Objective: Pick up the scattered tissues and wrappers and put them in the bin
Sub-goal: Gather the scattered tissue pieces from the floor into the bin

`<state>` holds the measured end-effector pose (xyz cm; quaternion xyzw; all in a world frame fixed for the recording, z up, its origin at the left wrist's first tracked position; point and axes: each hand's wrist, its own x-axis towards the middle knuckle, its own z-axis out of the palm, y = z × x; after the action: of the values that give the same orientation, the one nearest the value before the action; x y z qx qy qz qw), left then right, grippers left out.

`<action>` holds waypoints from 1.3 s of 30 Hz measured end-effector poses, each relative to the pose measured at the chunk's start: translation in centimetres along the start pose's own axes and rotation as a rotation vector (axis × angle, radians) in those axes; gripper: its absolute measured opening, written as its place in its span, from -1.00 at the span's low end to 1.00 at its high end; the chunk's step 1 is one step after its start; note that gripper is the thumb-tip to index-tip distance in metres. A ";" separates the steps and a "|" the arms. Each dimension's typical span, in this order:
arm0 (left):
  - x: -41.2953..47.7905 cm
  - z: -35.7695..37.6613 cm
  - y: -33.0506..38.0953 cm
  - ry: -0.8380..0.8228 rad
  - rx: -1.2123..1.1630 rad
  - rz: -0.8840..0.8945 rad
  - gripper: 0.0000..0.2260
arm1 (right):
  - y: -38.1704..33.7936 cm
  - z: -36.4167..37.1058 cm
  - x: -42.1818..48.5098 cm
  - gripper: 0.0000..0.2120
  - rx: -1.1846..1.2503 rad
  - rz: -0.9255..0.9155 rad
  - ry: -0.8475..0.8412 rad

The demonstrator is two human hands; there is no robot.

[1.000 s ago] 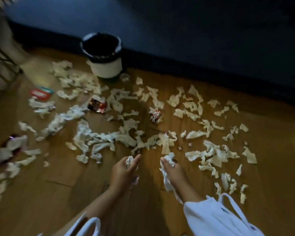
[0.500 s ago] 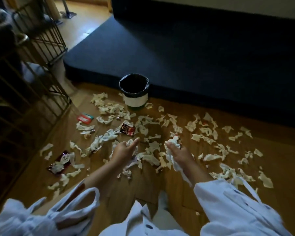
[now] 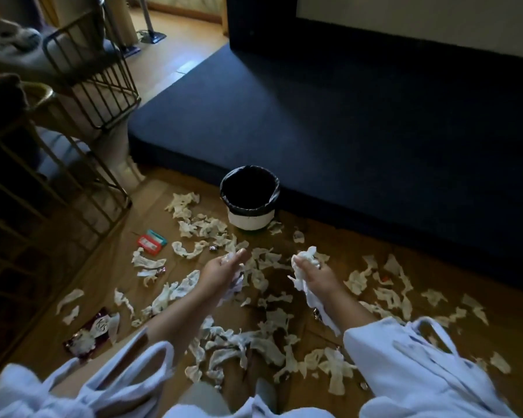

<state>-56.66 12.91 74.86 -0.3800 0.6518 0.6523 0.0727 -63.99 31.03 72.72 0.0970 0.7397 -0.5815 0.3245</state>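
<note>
both hands clutch tissue wads: left hand (image 3: 224, 274), right hand (image 3: 313, 274). more tissues (image 3: 248, 342) litter the floor short of the bin (image 3: 249, 197); its inside is too dark to see, wrappers (image 3: 89, 333) half buried.

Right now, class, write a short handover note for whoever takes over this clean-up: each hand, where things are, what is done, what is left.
Left hand grips a tissue wad; right hand grips a bigger tissue bunch.
Both hover short of the black-lined bin.
Nothing visibly binned: its inside is too dark to judge.
Left: drop both loads, then gather the floor tissues, red packet and dark wrapper.
</note>
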 end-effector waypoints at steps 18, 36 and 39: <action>29.3 -3.3 10.8 -0.063 0.005 -0.253 -0.77 | -12.4 5.6 27.5 -0.46 0.118 0.240 0.056; 64.0 0.6 7.3 0.000 -0.249 -0.619 -0.46 | -10.5 16.1 64.0 -0.39 0.433 0.461 0.230; 65.8 0.2 7.4 0.101 -0.218 -0.615 -0.54 | -9.4 16.0 65.8 -0.55 0.465 0.458 0.197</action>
<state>-107.25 -14.32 41.89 -0.5964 0.4355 0.6461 0.1927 -113.70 -2.03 39.41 0.3877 0.5740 -0.6347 0.3426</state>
